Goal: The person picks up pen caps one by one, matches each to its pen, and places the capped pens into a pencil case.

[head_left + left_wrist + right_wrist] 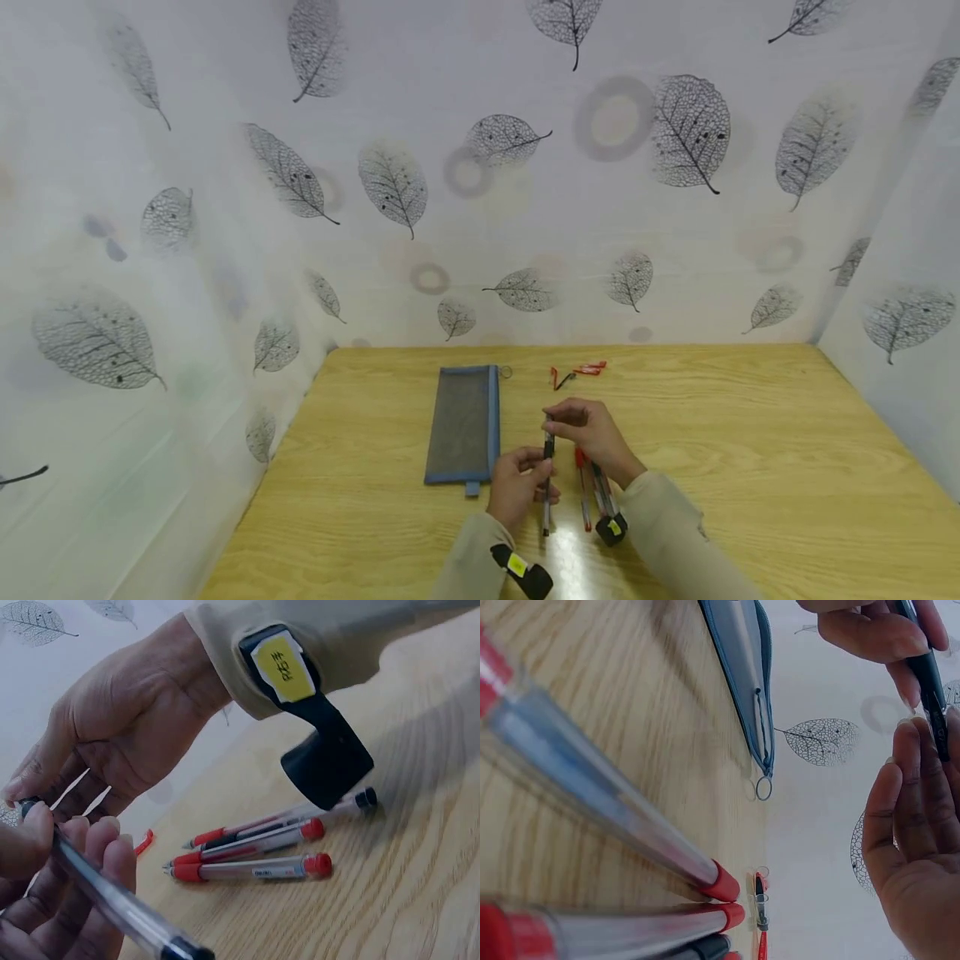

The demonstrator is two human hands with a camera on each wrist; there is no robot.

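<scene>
Over the front of the table, my left hand (513, 487) grips the clear barrel of a black gel pen (547, 504) between thumb and fingers. The pen's black-plugged end (184, 949) points toward me. At the pen's far end, my right hand (594, 432) pinches the tip end with thumb and fingertips, its other fingers loosely bent. Both hands meet on this one pen in the right wrist view, where a black section (930, 690) shows between them. Beneath the right forearm lie several uncapped pens, including a red pen (585, 492) with a red grip and red end plug.
Left of the hands lies a grey mesh zip pouch (461, 425) with blue edging and a ring at its far corner. Red pen caps (590, 368) and a black cap (565, 381) lie farther back. A leaf-print curtain (480, 217) rises behind the table.
</scene>
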